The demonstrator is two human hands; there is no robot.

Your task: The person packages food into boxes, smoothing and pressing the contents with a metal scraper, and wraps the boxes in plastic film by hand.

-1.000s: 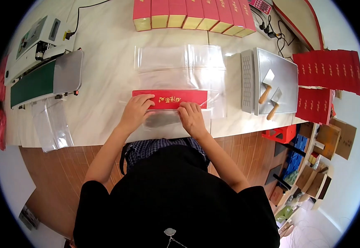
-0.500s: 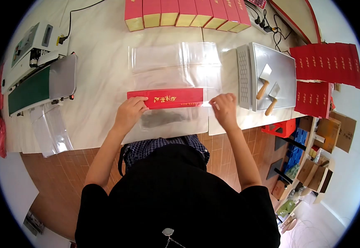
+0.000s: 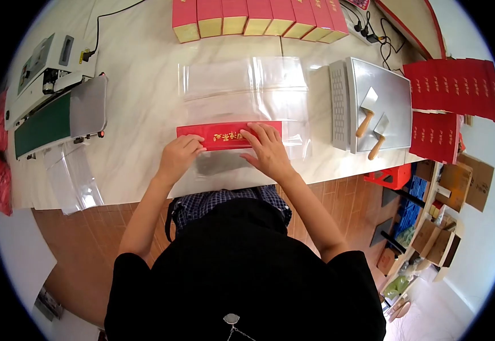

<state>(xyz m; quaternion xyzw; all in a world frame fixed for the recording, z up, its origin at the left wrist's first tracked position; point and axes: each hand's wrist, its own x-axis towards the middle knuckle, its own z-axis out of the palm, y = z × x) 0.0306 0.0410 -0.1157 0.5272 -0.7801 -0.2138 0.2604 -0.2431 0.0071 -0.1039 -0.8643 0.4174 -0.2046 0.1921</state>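
Note:
A long red box with gold lettering [image 3: 219, 136] lies on the table near its front edge, with clear plastic bags [image 3: 241, 85] behind and around it. My left hand [image 3: 181, 156] grips the left end of the box, fingertips on its top and thumb at its near side. Over the right part of the box is my right hand [image 3: 269, 152], its fingers apart and resting on the top, the thumb off to the left below the near edge. A dark see-through patch of plastic [image 3: 222, 163] shows in front of the box.
Several red and gold boxes [image 3: 233, 17] stand in a row at the back. At left is a machine with a green belt [image 3: 45, 128]. A metal-topped scale [image 3: 381, 133] at right bears two wooden-handled scrapers. Red packaging [image 3: 452, 88] lies beyond it.
My right hand first moved right, past the end of the box, then came back left over its top. My left hand has stayed at the left end.

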